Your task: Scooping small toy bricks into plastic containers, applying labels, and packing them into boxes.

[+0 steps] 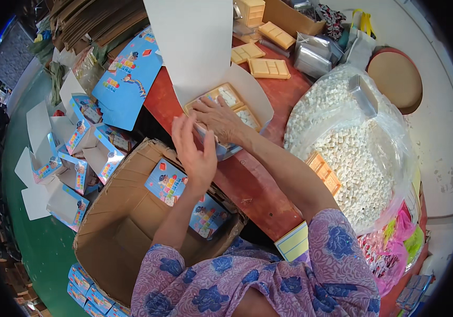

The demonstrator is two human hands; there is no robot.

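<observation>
An open white-lined cardboard box (pixel 261 96) rests on the red table, its tall white lid (pixel 189 39) raised at the back. Inside lie cream-yellow plastic trays (pixel 253 124) with white pieces in their compartments. My right hand (pixel 220 122) lies over the trays, fingers stretched out and palm down, hiding part of them. At the box's near left corner is my left hand (pixel 193 153), its fingers extended and apart, with nothing visibly held. Some of the box's near wall is hidden behind both hands.
A large brown carton (pixel 126 222) holding blue printed boxes (pixel 208 215) stands to my left front. Open blue boxes (pixel 73 164) pile beyond it. To the right, a clear bag of small white pieces (pixel 361 169) bears an orange tray (pixel 324 172). More trays (pixel 269 68) lie at the back.
</observation>
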